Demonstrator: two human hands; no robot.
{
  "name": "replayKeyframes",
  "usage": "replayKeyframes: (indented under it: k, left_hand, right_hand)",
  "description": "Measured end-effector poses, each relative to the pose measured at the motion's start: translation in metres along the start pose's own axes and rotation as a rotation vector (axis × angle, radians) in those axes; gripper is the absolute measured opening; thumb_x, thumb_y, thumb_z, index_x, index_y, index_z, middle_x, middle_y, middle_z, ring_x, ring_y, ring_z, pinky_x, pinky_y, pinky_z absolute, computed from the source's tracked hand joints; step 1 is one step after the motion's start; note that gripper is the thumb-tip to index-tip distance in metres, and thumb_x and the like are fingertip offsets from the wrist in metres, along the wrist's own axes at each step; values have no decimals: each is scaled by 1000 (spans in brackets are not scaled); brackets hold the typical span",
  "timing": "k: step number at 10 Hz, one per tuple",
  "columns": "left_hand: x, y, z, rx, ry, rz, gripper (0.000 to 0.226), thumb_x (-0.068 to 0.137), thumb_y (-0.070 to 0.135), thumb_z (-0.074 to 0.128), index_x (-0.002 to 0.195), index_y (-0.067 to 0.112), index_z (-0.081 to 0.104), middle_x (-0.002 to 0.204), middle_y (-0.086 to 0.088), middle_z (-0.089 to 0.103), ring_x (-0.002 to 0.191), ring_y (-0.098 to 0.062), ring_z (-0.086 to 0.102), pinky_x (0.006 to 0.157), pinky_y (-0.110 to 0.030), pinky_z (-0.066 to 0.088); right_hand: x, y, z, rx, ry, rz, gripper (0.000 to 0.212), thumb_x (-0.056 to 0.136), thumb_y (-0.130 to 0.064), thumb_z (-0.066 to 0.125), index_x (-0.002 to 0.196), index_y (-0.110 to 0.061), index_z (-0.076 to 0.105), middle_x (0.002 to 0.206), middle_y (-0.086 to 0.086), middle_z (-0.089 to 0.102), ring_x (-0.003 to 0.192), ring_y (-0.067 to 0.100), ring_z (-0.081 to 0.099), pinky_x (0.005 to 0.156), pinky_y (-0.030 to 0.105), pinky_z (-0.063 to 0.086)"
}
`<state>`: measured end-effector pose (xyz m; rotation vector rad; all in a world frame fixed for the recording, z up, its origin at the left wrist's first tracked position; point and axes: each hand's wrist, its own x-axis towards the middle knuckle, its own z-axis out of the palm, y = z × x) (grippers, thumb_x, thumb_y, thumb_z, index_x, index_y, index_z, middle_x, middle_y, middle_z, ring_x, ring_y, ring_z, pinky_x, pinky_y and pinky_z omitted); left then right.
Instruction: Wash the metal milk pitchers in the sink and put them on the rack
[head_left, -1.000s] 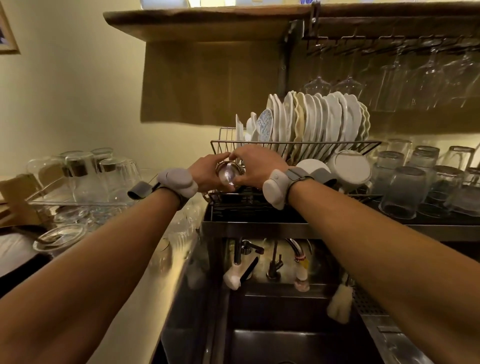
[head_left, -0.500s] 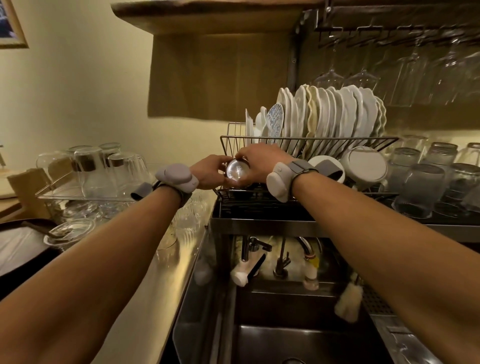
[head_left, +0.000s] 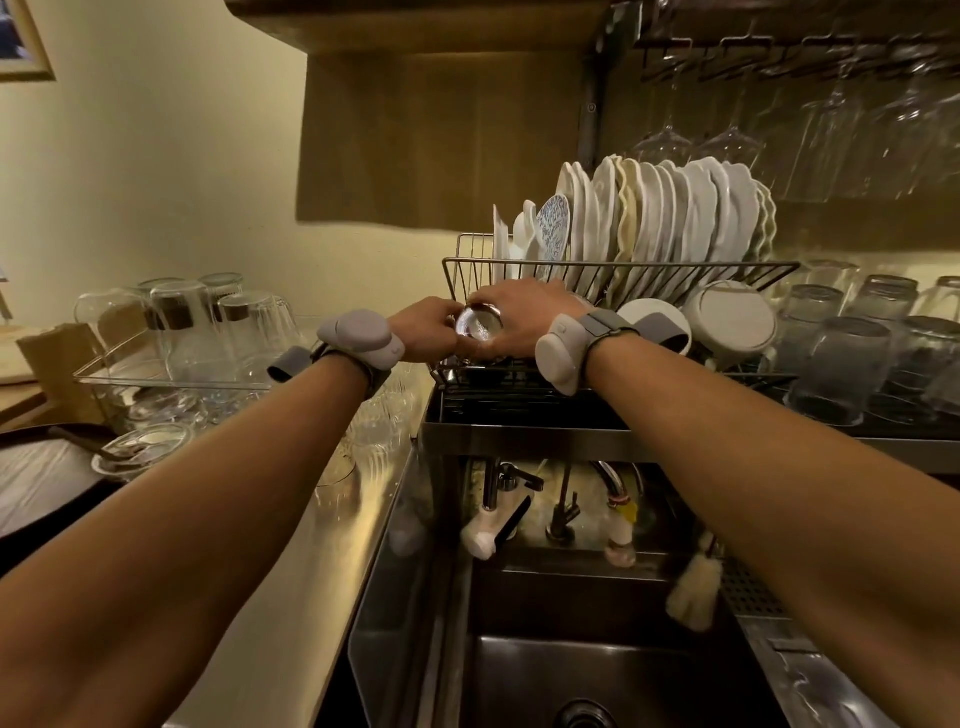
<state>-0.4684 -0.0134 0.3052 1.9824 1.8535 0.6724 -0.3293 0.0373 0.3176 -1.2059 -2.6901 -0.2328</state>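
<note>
One pitcher (head_left: 478, 326), mostly hidden, gripped by left hand (head_left: 425, 332), right hand (head_left: 522, 319).

Single view, head-worn, wide-angle; looks forward and down from over the near edge of the sink (head_left: 571, 670); close in, forearms enter from both near corners; frame centres far on the rack (head_left: 649, 266), where left hand (head_left: 428, 332) and right hand (head_left: 519, 322) grip the pitcher (head_left: 479, 326); counter (head_left: 311, 545) left, glasses (head_left: 841, 364) right; straight lines bow at the edges.
</note>
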Motion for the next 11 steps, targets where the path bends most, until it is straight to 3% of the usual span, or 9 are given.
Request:
replayKeyframes:
  k: [1,2,3,4,6,9,10,11]
  left_hand:
    - [2,6,-1,12,60,21,59,82,18,67,137,13,46,127,-15,60,92,-26,61,77,-29,48]
    - [2,19,2,54,115,73,67,80,18,68,141,19,41,133,-10,56,112,-26,58,85,-26,45]
    - [2,33,9,157,88,105,66,74,20,76,134,15,48,125,-8,61,104,-24,61,88,-28,48]
    - [4,34,16,249,109,36,64,72,29,78,127,10,51,122,-10,62,110,-31,59,95,-37,49]
    - [7,31,19,233,186,30,60,69,26,80,121,10,55,118,-11,64,105,-28,61,92,-38,51]
    - [8,26,22,248,143,83,82,75,41,74,142,17,34,133,-11,56,117,-30,55,98,-35,45]
    - [2,28,23,270,198,113,77,77,44,71,141,19,36,134,-13,51,122,-30,48,101,-39,42]
    - [-7,36,24,274,231,131,71,76,50,68,135,20,44,130,-9,55,115,-27,53,98,-40,46]
  right_hand:
    - [-10,4,-7,32,51,-10,69,77,-57,65,137,-31,45,130,0,57,119,24,53,98,48,43]
    - [-27,12,-15,1,102,12,70,74,-52,71,135,-25,49,128,3,56,117,23,54,94,42,48]
    - [-38,23,-17,-95,155,83,68,68,-54,73,126,-25,54,118,3,60,108,25,58,89,41,51]
    - [-44,30,-12,-129,110,177,76,66,-57,73,128,-22,47,121,8,55,109,30,57,90,43,49]
    - [-44,32,-10,-22,66,198,77,65,-48,78,128,-20,45,122,10,50,108,31,56,87,40,48]
    - [-47,28,-4,-36,76,222,83,69,-54,73,138,-22,39,131,10,48,116,31,54,92,42,47]
    - [-59,28,-6,-7,148,215,80,71,-59,68,138,-26,41,134,7,49,119,30,53,94,43,48]
    - [-76,30,-12,32,193,193,68,75,-57,66,132,-24,49,131,5,54,118,27,53,93,41,48]
